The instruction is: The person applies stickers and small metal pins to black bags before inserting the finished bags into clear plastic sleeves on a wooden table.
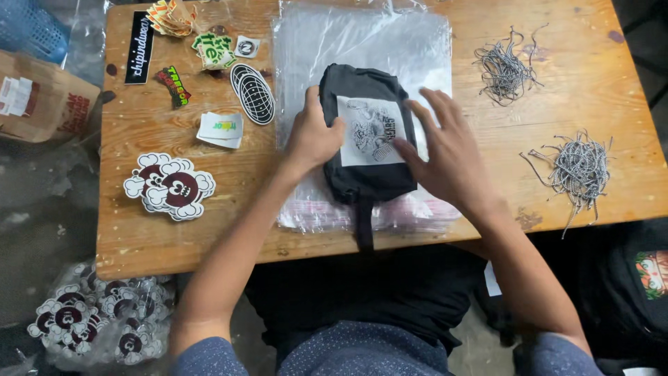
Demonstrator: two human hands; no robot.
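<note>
- While our left hand (313, 136) presses the black folded garment (365, 139) flat-fingered at table (139, 237) centre, right hand (445, 150) spreads wide on it.
- We judge the plastic bags (362, 42) underneath may slide, skewing the fold.

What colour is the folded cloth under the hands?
Black cloth, with a white printed patch; head view shows it.

Soft, even daylight is falling on the worn wooden table (557, 42); glare is whitening the clear plastic bag stack (362, 35); edges are bending slightly, shadows staying faint.
</note>
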